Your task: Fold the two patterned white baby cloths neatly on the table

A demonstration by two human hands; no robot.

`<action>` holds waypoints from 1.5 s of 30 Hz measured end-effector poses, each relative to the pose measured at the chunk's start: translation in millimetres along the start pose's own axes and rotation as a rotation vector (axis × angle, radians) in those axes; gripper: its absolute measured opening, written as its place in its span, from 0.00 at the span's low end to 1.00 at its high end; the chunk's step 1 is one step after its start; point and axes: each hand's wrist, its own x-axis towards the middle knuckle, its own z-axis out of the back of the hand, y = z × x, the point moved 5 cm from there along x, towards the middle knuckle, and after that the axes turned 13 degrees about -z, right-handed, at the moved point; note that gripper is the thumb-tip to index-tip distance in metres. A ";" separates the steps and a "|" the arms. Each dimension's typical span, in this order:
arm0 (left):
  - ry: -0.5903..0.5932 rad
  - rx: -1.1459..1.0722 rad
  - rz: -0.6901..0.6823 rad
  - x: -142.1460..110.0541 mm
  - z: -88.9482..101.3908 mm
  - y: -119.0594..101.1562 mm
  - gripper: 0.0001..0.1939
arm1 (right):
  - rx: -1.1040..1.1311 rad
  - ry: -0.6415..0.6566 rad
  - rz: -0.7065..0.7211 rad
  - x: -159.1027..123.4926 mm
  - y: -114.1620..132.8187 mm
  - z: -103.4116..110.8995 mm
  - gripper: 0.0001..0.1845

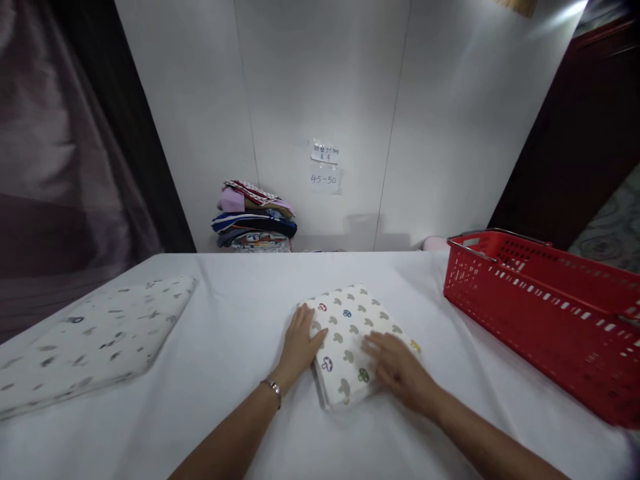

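Mauve fabric [45, 133] hangs at my far left. Beside it, a folded white cloth with small scattered prints [100, 340] lies flat on the white-covered tabletop [220, 373]. Next, at the back, rises a stack of folded textiles [255, 220]. My left hand [297, 343] rests open on the left edge of the folded mushroom-print cloth [353, 340], thumb on its top face. That cloth lies in front of me, set at a slant, below two paper notes [326, 167] on the wall. My right hand [397, 367], blurred, is open over its right part; I cannot tell whether the fingertips touch. A red basket [530, 327] stands farthest right.
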 end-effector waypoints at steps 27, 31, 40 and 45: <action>-0.047 -0.818 0.715 -28.1 -16.8 -0.8 0.26 | 0.853 0.465 -0.782 75.2 -92.1 -5.9 0.25; -0.162 -0.790 0.608 -28.1 -16.0 -0.1 0.27 | 0.811 0.377 -0.724 81.0 -84.6 3.9 0.24; -0.266 -0.855 0.547 -19.7 -13.7 -17.2 0.23 | -0.307 0.101 -0.334 94.9 -2.7 44.3 0.25; -0.341 -0.855 0.425 -20.9 -6.4 -30.1 0.23 | -0.621 0.082 -0.079 84.8 50.0 12.3 0.26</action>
